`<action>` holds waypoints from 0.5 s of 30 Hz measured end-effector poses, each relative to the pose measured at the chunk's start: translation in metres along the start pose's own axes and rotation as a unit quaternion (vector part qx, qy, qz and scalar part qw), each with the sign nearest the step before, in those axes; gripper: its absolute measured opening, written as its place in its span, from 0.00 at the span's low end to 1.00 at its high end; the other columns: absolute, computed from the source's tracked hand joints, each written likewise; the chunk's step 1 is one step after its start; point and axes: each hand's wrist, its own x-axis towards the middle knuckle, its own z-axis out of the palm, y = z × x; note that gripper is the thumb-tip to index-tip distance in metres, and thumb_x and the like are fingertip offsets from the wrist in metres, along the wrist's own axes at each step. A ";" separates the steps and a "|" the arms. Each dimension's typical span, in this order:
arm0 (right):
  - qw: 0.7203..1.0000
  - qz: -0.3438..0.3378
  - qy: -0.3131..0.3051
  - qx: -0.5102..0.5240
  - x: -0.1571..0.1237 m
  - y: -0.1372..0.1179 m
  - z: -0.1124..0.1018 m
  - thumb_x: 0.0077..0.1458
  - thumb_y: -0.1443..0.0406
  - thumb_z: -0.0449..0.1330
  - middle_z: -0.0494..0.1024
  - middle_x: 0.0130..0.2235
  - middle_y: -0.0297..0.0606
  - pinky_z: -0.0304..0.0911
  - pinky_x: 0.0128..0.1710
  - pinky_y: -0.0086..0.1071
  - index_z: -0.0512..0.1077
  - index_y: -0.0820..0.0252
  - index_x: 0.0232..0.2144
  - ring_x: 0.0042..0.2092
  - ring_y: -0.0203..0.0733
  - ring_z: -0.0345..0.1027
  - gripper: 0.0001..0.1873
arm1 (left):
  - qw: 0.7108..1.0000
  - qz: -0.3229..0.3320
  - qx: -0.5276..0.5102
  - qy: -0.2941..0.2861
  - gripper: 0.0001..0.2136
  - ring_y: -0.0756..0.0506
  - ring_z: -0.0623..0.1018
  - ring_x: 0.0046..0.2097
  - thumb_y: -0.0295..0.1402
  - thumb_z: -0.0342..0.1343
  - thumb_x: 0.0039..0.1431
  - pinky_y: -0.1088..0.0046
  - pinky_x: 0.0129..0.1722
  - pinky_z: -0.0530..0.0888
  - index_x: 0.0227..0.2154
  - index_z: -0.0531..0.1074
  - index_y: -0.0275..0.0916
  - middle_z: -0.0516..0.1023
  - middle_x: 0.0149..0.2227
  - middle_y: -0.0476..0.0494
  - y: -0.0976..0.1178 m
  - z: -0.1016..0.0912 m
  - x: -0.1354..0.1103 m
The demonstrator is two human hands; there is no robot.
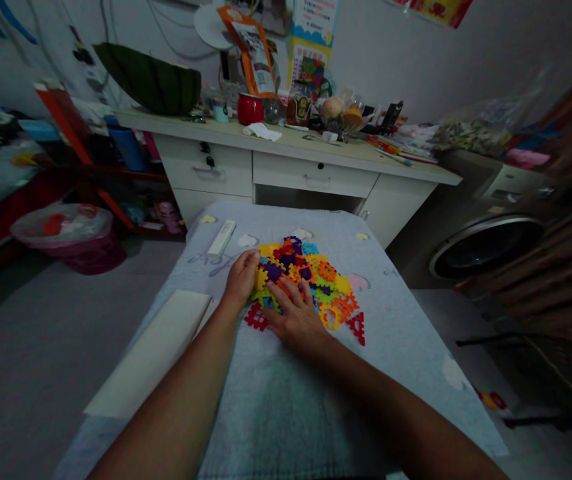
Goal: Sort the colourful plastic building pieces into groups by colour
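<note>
A pile of colourful plastic interlocking pieces (326,283) with toothed edges lies on the cloth-covered table. Squares and triangles in red, orange, yellow, green, blue and purple overlap in it. At the pile's left side, my left hand (242,278) is curled against a yellow interlocking piece (261,280), thumb on top; its other fingers are mostly hidden. My right hand (299,319) rests over the near side of the pile, fingers spread and touching pieces. A red square piece (255,316) lies just below my left hand. A red triangle piece (357,327) sits at the pile's right edge.
A narrow white box (222,238) and a long pale panel (153,357) lie on the table's left side. Beyond stands a white desk (211,160) with jars, a red mug and a watermelon piece. A pink bin (73,243) is left, a washing machine (486,227) right.
</note>
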 end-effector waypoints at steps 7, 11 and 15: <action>0.998 0.052 0.031 -0.010 0.014 -0.002 -0.010 0.60 0.58 0.60 0.59 0.66 0.40 0.29 0.65 0.64 0.76 0.47 0.47 0.69 0.57 0.42 0.13 | 1.000 -0.008 -0.018 0.003 0.22 0.42 0.76 0.49 0.52 0.51 0.58 0.64 0.53 0.71 0.42 0.74 0.38 0.80 0.44 0.43 0.000 0.002 0.003; 1.000 -0.024 -0.013 0.011 0.019 -0.017 -0.002 0.60 0.56 0.58 0.61 0.66 0.38 0.29 0.65 0.65 0.74 0.46 0.50 0.68 0.57 0.45 0.15 | 0.999 -0.011 -0.045 0.012 0.24 0.42 0.76 0.50 0.53 0.51 0.57 0.62 0.55 0.70 0.42 0.74 0.38 0.79 0.46 0.40 -0.005 0.000 0.008; 0.999 -0.024 -0.043 0.009 0.022 -0.012 0.006 0.63 0.59 0.56 0.65 0.63 0.36 0.32 0.65 0.65 0.75 0.44 0.49 0.67 0.57 0.46 0.14 | 0.995 -0.031 -0.087 0.019 0.24 0.42 0.78 0.49 0.54 0.50 0.58 0.62 0.53 0.72 0.43 0.73 0.37 0.79 0.46 0.40 -0.007 -0.002 0.011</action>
